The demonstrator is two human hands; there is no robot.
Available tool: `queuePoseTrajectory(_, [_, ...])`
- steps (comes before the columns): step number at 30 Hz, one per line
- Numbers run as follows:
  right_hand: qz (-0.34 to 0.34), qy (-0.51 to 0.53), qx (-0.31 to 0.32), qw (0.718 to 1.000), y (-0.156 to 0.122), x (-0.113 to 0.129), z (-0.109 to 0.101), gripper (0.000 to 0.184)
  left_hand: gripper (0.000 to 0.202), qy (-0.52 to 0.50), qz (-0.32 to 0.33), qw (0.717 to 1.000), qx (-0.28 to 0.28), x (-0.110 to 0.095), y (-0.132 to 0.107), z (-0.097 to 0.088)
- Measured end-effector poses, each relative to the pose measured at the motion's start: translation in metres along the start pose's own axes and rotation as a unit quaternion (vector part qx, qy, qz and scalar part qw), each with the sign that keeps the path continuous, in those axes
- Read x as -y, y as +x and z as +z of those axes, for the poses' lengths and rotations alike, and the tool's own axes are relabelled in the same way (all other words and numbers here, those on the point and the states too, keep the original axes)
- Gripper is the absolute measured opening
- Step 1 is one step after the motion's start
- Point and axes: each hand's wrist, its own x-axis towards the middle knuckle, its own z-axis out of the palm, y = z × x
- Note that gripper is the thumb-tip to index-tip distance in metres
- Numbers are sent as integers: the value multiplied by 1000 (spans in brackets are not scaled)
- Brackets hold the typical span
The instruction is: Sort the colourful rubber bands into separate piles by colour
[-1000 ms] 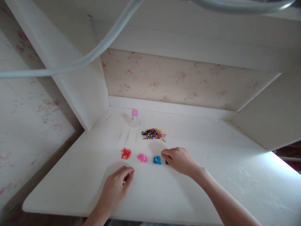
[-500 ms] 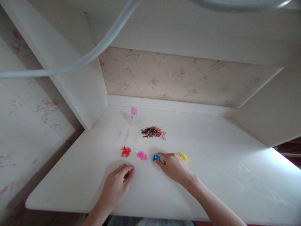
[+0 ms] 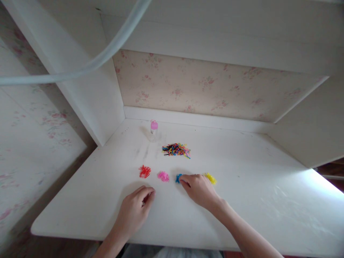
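Observation:
A mixed heap of small coloured rubber bands (image 3: 176,149) lies on the white desk (image 3: 242,186). In front of it sit sorted little piles: red (image 3: 144,171), pink (image 3: 163,176), blue (image 3: 178,178) and yellow (image 3: 210,178). My right hand (image 3: 198,189) rests on the desk with its fingers pinched together at the blue pile, partly covering it. My left hand (image 3: 133,211) lies curled on the desk, below the red and pink piles; what it holds, if anything, is hidden.
A small clear bottle with a pink cap (image 3: 153,130) stands behind the mixed heap. White shelf walls close in the desk on the left and right, with flowered wallpaper behind. A pale tube (image 3: 88,66) crosses the top left.
My right hand has slid left from beside the blue pile onto it, uncovering the yellow pile. My left hand has stayed put.

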Motion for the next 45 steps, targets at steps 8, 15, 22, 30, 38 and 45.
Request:
queuePoseTrajectory(8, [17,32,1,999,-6,-3,1,27,22,14,-4,1000,1,-3,0,-1])
queuePoseTrajectory(15, [30,20,7,999,-6,3,-2,29,20,18,-8,1000,14,-2,0,-1])
queuePoseTrajectory(22, [-5,-18,-13,1000,-1,3,2,30,21,24,-10,1000,17,-1,1,0])
queuePoseTrajectory(30, [-14,5,-42,999,-4,0,5,30,21,25,-6,1000,18,-1,1,-1])
queuePoseTrajectory(38, [-9,119,-82,989,-9,-6,-2,26,21,22,-18,999,26,-1,0,0])
queuePoseTrajectory(45, [37,140,-120,982,-27,-4,-11,24,22,8,-17,999,27,-1,-2,0])
